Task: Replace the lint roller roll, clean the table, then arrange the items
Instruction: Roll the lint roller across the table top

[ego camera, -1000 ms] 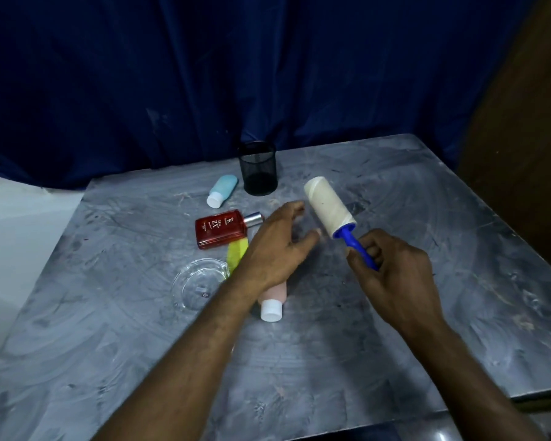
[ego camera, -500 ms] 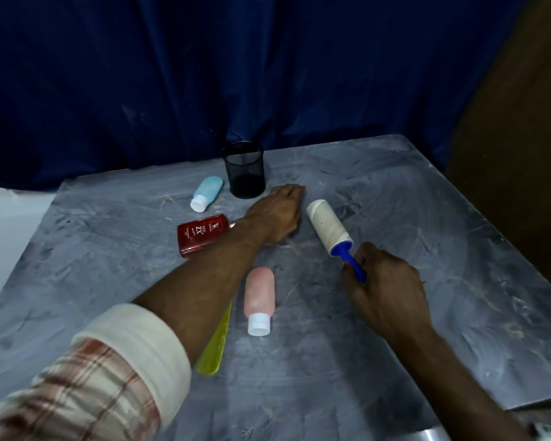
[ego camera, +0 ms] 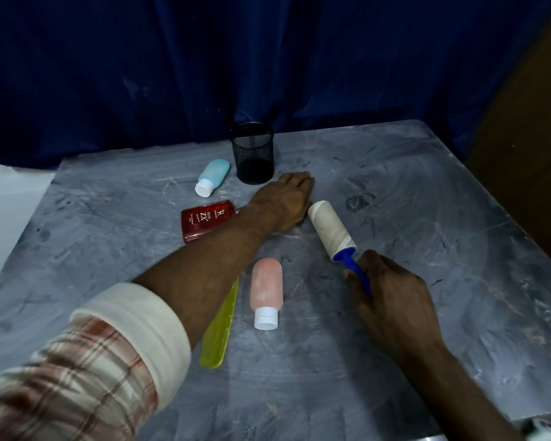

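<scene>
The lint roller [ego camera: 330, 230] has a worn off-white roll and a blue handle, and its roll lies on the grey marbled table [ego camera: 427, 218]. My right hand [ego camera: 392, 297] is shut on the blue handle, just behind the roll. My left hand [ego camera: 283, 202] lies flat, palm down, on the table between the roll's far end and the black mesh cup [ego camera: 252, 152]. Nothing shows in that hand. My left forearm crosses over the red perfume bottle [ego camera: 204, 219] and hides its cap end.
A light blue bottle [ego camera: 213, 176] lies left of the mesh cup. A pink bottle with a white cap [ego camera: 266, 291] lies in the middle. A yellow-green flat stick [ego camera: 218, 329] lies partly under my forearm. A blue curtain hangs behind the table.
My left hand has reached forward and settled flat beside the mesh cup. My right hand has lowered the roller from mid-air onto the table.
</scene>
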